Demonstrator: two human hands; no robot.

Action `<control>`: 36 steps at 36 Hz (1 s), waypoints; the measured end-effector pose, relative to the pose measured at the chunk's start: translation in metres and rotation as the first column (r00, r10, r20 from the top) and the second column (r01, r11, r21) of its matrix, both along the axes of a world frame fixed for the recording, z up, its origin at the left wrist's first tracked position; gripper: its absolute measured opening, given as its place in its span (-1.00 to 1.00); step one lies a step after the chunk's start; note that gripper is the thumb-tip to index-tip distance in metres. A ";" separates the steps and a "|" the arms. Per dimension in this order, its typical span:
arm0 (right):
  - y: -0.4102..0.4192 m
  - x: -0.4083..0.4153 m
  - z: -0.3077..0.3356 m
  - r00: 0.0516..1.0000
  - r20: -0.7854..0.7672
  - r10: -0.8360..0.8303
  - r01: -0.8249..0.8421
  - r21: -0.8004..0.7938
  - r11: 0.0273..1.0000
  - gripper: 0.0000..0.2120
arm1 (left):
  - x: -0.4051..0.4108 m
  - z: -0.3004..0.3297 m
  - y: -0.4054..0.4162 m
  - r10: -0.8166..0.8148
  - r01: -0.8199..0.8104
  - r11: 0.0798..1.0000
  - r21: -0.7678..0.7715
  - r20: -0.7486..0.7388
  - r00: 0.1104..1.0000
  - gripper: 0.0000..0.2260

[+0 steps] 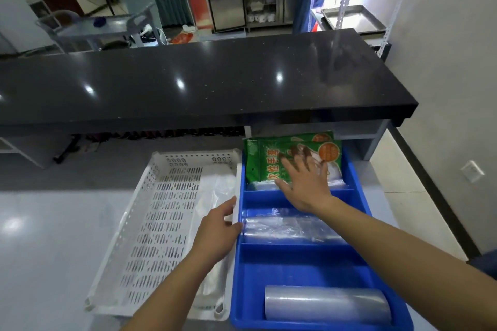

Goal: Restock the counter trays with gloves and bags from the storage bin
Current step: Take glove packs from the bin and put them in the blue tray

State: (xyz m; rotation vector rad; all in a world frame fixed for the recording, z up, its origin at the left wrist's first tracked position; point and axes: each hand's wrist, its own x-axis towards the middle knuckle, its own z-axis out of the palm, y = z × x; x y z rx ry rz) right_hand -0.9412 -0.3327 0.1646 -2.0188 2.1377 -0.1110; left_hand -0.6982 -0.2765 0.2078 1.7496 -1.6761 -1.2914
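Gloves: two green printed packets are seen overlapping in the far compartment of the blue tray, leaning up toward the black counter. Packets are judged light, thin and floppy, with slick film likely to slide under a flat palm; a pinch at the near edge, or a thumb slid beneath, is judged the safer hold. The right hand is laid flat and fully spread on the upper packet, fingers straight, nothing gripped. The left hand is curled loosely over the rim where the white perforated basket meets the blue tray's left wall; whether it pinches that rim cannot be told.

Clear folded bags are noted in the tray's middle compartment, and a clear film roll in its nearest one. Thin clear plastic lies along the basket side next to the tray. The tray's dividers and the counter overhang above the far compartment are judged the only obstacles to a lift.
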 end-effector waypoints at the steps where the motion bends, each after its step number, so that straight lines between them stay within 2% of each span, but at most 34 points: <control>1: 0.000 0.000 -0.003 1.000 0.011 0.002 -0.002 -0.010 1.000 -0.31 | 0.000 0.000 0.000 0.006 -0.006 1.000 0.004 0.002 1.000 -0.43; 10: -0.003 -0.004 -0.006 0.997 0.077 0.030 -0.025 -0.070 0.997 -0.27 | -0.002 0.002 -0.001 0.022 -0.022 0.999 0.023 0.006 1.000 -0.42; 15: -0.002 -0.003 -0.010 0.995 0.038 0.093 -0.090 -0.083 0.992 -0.29 | -0.003 -0.003 -0.003 0.025 -0.026 1.000 0.017 0.042 0.999 -0.42; 20: 0.001 -0.003 -0.004 0.996 0.031 0.084 -0.083 -0.044 0.996 -0.29 | -0.001 -0.004 -0.001 0.019 -0.020 1.000 0.017 0.059 0.998 -0.42; 26: 0.027 0.018 0.021 0.997 0.056 0.057 -0.052 -0.080 0.995 -0.30 | 0.009 0.013 0.008 -0.129 0.128 0.992 0.020 0.090 0.987 -0.37; 31: 0.082 0.072 0.055 0.981 0.193 0.014 0.007 -0.106 0.994 -0.26 | 0.058 0.050 0.047 -0.239 0.262 0.942 -0.209 0.131 0.962 -0.27; 36: 0.141 0.166 0.087 0.940 0.337 0.063 -0.034 -0.090 0.995 -0.38 | 0.151 0.060 0.110 -0.136 0.190 0.940 -0.283 0.197 0.971 -0.28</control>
